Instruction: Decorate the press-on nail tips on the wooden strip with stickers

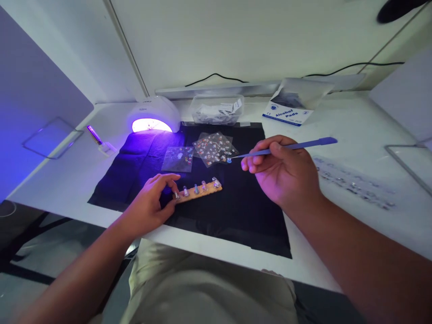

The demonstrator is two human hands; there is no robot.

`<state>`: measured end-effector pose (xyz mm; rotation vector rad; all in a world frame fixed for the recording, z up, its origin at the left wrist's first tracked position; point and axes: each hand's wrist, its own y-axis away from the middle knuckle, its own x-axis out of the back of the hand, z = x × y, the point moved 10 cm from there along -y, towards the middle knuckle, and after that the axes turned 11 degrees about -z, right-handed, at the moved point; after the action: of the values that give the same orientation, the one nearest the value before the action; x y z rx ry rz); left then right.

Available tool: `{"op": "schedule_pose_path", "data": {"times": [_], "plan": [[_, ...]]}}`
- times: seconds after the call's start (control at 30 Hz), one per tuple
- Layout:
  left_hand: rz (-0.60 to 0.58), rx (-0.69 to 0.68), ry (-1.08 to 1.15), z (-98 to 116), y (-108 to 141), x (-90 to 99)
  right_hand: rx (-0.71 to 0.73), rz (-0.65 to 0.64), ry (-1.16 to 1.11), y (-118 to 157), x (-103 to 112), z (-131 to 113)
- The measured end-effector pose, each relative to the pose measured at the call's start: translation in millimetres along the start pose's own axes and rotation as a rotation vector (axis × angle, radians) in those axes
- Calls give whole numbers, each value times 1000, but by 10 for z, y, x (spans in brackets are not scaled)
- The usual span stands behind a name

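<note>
Taking the tan strip (202, 192) as the centre of your clock, your left forearm comes in from 8 o'clock, with the left hand (158, 199) at 9, its index finger bent over and its thumb set low, pinching the strip's left end. Your right forearm reaches in from 4 o'clock; the right hand (281, 170) is raised between 2 and 3, palm partly turned up, fingers narrowed around one slim pointed tool (300, 145) that aims towards 9. At its tip shows one small blue piece (229, 160); you cannot tell whether it is gripped. The strip sits near the middle of one black cloth (232, 211) and bears five nail tips (196, 189), the leftmost partly covered by your fingers. One clear sheet (177, 159) lies at 11 o'clock, and a pile of at least two overlapping patterned sheets (216, 148) between 12 and 1. Farther out on the white tabletop (347, 126) you have one small bottle (107, 148) at 10, one lit lamp (153, 110) at 11, one clear tub (218, 118) of packets at 12, one alcohol pads box (286, 113) between 1 and 2, and clear strips (354, 182) at 3, just past your right wrist. Your right forearm hides part of the tabletop at 4.
</note>
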<state>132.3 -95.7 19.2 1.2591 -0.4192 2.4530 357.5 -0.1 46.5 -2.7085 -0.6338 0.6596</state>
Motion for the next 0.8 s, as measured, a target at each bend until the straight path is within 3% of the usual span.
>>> {"op": "schedule_pose_path", "data": {"times": [0.4,0.8], "plan": [[49,-24,36,-43,-5,-1,-4,9,-30,-11,-20,2],[94,-73,-121,82,-13,55,12,19,-18,-1,5,-16]]}}
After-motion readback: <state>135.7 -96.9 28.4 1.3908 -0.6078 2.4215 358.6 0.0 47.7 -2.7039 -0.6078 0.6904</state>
